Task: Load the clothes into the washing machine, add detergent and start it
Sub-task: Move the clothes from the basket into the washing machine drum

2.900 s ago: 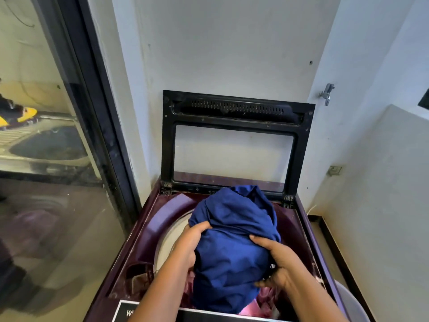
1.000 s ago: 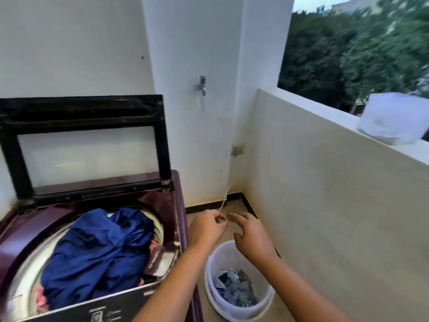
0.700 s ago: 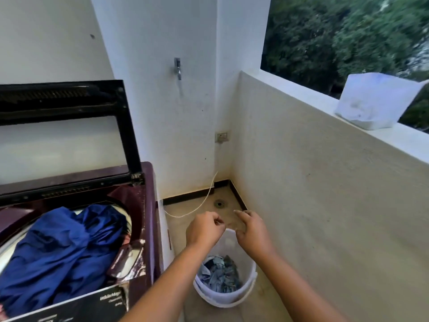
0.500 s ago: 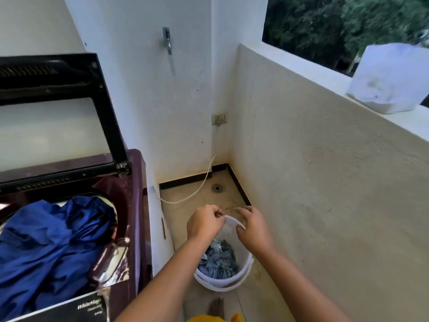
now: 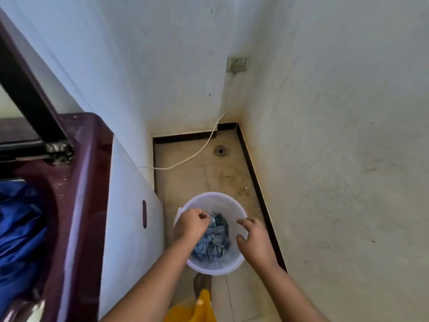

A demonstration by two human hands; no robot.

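Clothes in bucket: a crumpled grey-blue bundle (image 5: 214, 240) lay at the bottom of the white bucket (image 5: 234, 203).
Bucket: it stood on the tiled floor, just beside the white side panel of the washing machine (image 5: 86, 182).
Left hand (image 5: 191, 223): it was inside the bucket's left side, fingers curled at the bundle's upper edge; whether they pinched the cloth could not be told.
Right hand (image 5: 254, 238): fingers were spread and slightly bent over the bucket's right rim, holding nothing.
Machine top: it was maroon, with the dark-framed lid (image 5: 30, 96) raised, and a blue garment (image 5: 18, 228) lay in the drum opening.
Cord (image 5: 197, 152): white, it ran from the wall socket (image 5: 237, 63) down across the floor towards the machine.
Drain (image 5: 219, 150): round, it was set in the floor near the corner, well apart from the bucket.
Bottom edge: yellow fabric (image 5: 197, 307) showed just below the bucket.
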